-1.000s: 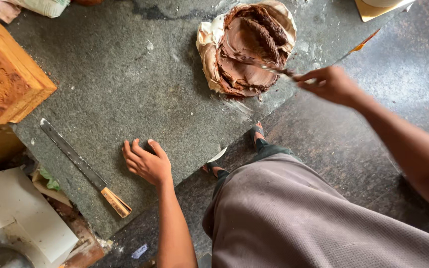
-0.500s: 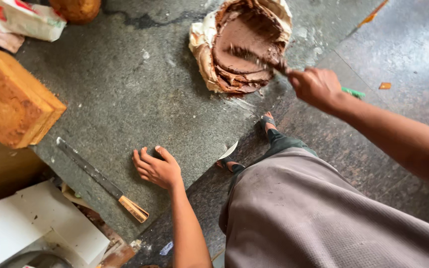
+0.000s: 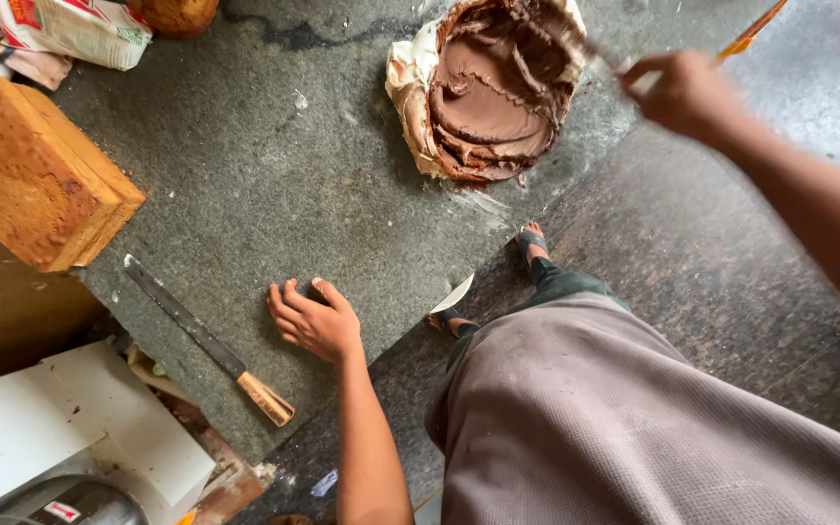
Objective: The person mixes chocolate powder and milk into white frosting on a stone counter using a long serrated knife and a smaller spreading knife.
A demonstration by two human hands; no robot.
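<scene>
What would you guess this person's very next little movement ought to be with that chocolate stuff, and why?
Probably bring the right hand down so its blurred tool meets the brown cream again. The mound is swirled brown but pale at its left edge, so it looks only partly mixed, and the left hand rests on the stone counter.

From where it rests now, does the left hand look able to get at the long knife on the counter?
Probably yes. The left hand lies flat on the stone counter, and the knife lies just beside it with only bare counter between them. Nothing blocks the way, and the hand is empty.
</scene>
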